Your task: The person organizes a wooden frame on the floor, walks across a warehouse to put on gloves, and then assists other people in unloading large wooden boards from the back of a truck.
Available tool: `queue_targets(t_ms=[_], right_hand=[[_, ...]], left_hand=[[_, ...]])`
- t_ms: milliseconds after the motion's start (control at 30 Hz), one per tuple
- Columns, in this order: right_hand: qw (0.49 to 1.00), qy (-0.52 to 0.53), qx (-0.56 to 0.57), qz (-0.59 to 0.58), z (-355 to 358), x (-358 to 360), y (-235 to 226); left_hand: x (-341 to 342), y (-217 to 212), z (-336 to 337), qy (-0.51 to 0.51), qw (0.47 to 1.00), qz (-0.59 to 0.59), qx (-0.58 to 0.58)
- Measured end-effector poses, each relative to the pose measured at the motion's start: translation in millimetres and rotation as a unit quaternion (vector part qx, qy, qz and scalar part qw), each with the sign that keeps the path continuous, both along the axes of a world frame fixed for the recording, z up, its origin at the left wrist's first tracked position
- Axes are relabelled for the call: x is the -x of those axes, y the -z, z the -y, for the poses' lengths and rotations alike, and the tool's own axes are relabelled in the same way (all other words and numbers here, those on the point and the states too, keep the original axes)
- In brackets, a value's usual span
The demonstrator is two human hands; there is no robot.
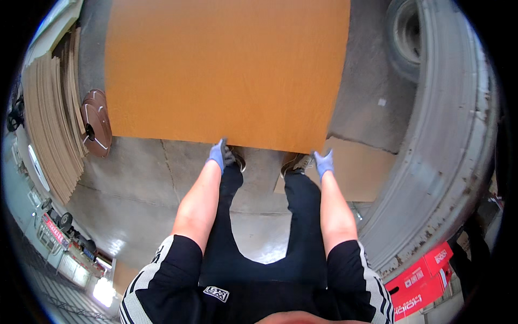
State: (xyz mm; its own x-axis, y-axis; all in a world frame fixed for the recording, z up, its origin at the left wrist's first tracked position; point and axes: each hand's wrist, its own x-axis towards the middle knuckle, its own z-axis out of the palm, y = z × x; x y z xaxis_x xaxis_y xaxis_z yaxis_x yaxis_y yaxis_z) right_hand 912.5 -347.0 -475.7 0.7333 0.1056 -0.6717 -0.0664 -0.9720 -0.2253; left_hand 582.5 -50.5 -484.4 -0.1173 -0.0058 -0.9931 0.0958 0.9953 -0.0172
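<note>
**Both gloved hands on the near edge of an orange board**

The large orange board (pixel 226 70) is the landmark here: it fills the upper middle of the view, its near edge just above the person's shoes. The left hand (pixel 217 155), in a blue glove, is curled around that near edge toward its left part; the right hand (pixel 324 162), gloved the same, closes on the near right corner. Both grips look wrapped tight on the edge, fingers hidden beneath it.

Left of the board stand a stack of thin brown sheets (pixel 51 124) and some round brown discs (pixel 96 124). Right of it curves a big tyre (pixel 448 135), with red boxes (pixel 421 281) below that. A flat cardboard piece (pixel 361 167) lies under the board's right corner.

Judging by the hold, the board is gripped but not set anywhere yet; the carrying or placing remains.
</note>
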Motion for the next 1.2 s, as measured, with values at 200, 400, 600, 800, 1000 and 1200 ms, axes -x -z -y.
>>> queue_targets(t_ms=[200, 400, 600, 800, 1000, 1200], right_hand=[[0.931, 0.193, -0.291, -0.109, 27, -28, 118], [0.951, 0.207, -0.215, -0.084, -4, -27, 85], [0.977, 0.154, -0.126, -0.078, -17, -33, 79], [0.998, 0.003, -0.004, -0.062, -41, -34, 17], [0.971, -0.046, -0.21, -0.101, -9, 16, -124], [0.969, -0.126, -0.132, -0.168, -5, 51, -338]], left_hand=[[-12, 70, -3, -0.188, 0.98, 0.009, -0.07], [-16, 64, -7, -0.195, 0.978, -0.039, -0.065], [-7, 54, -18, -0.069, 0.996, -0.018, -0.055], [-15, 4, -30, 0.231, 0.973, -0.011, -0.009], [-21, -117, 30, 0.552, 0.764, 0.14, -0.304], [-32, -322, 27, 0.536, 0.788, 0.274, -0.129]])
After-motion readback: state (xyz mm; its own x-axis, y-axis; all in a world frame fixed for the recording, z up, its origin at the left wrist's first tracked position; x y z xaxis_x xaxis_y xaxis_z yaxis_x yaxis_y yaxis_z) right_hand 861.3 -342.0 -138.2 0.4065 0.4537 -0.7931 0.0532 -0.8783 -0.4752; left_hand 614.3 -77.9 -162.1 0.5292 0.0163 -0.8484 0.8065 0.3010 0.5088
